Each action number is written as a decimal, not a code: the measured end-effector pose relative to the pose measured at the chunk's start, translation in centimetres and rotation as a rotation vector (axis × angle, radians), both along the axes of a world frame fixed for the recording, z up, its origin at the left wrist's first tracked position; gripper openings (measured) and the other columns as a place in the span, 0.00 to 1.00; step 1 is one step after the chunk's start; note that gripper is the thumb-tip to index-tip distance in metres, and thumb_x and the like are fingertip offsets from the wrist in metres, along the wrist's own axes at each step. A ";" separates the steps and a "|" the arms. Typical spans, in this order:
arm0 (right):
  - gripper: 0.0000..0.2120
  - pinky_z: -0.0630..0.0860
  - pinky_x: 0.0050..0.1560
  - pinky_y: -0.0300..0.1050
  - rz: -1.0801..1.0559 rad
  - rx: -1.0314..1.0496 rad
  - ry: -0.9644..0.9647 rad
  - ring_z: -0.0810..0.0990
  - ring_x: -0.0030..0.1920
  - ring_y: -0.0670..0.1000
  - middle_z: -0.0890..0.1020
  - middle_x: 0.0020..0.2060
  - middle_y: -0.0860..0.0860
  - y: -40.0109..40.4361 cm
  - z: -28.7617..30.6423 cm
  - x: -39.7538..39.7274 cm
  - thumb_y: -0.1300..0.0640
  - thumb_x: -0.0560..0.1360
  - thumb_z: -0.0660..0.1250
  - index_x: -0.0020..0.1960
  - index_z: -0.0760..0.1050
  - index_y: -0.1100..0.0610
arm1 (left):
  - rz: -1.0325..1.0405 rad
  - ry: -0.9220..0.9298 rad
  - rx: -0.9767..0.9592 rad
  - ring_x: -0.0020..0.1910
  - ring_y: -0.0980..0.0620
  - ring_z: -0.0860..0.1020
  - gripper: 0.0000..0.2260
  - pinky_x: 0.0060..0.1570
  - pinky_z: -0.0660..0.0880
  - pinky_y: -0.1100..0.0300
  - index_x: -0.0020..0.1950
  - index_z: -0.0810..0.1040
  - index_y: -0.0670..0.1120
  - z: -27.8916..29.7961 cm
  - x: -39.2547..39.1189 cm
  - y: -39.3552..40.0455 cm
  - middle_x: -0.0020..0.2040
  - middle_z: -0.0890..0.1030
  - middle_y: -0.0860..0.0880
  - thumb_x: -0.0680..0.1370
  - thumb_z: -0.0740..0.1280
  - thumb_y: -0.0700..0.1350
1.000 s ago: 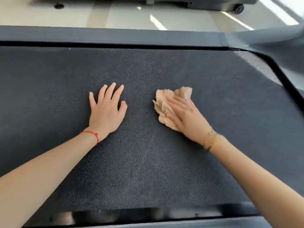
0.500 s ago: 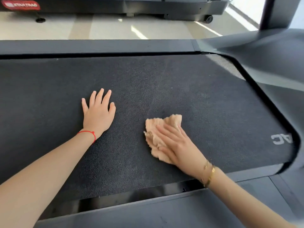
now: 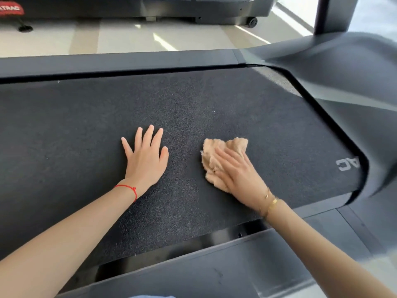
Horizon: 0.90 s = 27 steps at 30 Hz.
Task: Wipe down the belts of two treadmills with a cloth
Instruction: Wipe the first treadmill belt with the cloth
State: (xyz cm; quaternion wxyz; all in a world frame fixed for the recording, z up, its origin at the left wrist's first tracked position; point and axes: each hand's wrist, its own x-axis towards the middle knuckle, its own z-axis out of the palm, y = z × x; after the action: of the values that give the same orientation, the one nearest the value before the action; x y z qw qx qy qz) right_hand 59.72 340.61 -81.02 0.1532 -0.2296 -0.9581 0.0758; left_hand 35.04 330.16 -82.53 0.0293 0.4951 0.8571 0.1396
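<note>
Pretty sure I was looking at a gym floor. Right under me was a treadmill belt (image 3: 86, 134), black and grainy, with dark side rails (image 3: 120, 62) and part of a printed logo (image 3: 347, 164) at its right end. Past the belt's far rail was pale flooring (image 3: 129, 39), and beyond that stood a second treadmill (image 3: 150, 7).

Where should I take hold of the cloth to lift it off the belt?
Pinch the bunched far edge of the cloth, coming from above. The right hand presses flat on its near part, and it lies crumpled on the belt, so those raised folds probably offer the easiest hold.
</note>
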 end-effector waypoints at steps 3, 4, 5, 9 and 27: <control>0.24 0.58 0.74 0.60 0.055 -0.020 -0.058 0.67 0.73 0.57 0.71 0.72 0.53 -2.7 -0.5 1.8 0.46 0.83 0.52 0.73 0.68 0.56 | -0.117 0.026 -0.015 0.80 0.46 0.48 0.25 0.74 0.44 0.31 0.81 0.55 0.52 0.3 2.4 0.8 0.81 0.54 0.49 0.83 0.52 0.53; 0.24 0.56 0.74 0.58 0.062 -0.012 -0.079 0.66 0.73 0.56 0.70 0.72 0.52 -3.1 -0.5 2.2 0.45 0.83 0.51 0.74 0.67 0.55 | -0.137 0.024 -0.024 0.81 0.46 0.48 0.25 0.74 0.44 0.31 0.81 0.54 0.52 0.2 3.0 1.2 0.81 0.54 0.49 0.83 0.52 0.53; 0.25 0.55 0.75 0.56 0.068 0.004 -0.091 0.65 0.74 0.55 0.69 0.73 0.51 -3.2 -0.4 2.6 0.44 0.83 0.50 0.74 0.66 0.55 | -0.144 0.013 -0.029 0.81 0.46 0.47 0.25 0.74 0.43 0.31 0.81 0.54 0.52 0.3 3.6 1.6 0.82 0.53 0.49 0.84 0.51 0.53; 0.25 0.61 0.73 0.59 0.041 0.032 -0.054 0.68 0.71 0.59 0.73 0.70 0.56 -0.6 0.3 3.1 0.46 0.84 0.51 0.72 0.69 0.60 | -0.133 -0.020 -0.023 0.81 0.46 0.45 0.25 0.74 0.42 0.31 0.81 0.53 0.52 0.5 5.0 3.7 0.82 0.52 0.50 0.84 0.50 0.52; 0.26 0.59 0.73 0.60 0.013 -0.038 -0.042 0.65 0.73 0.57 0.71 0.71 0.54 11.5 -0.4 6.9 0.43 0.82 0.50 0.73 0.69 0.57 | 0.004 0.030 -0.001 0.80 0.45 0.48 0.25 0.74 0.42 0.31 0.81 0.53 0.52 -0.3 7.3 10.3 0.82 0.53 0.49 0.84 0.49 0.52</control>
State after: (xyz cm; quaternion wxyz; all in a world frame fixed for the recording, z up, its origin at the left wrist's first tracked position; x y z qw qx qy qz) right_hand 66.64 352.10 -81.39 0.1279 -0.2280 -0.9610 0.0903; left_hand 42.36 340.47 -82.86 0.0165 0.4953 0.8585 0.1317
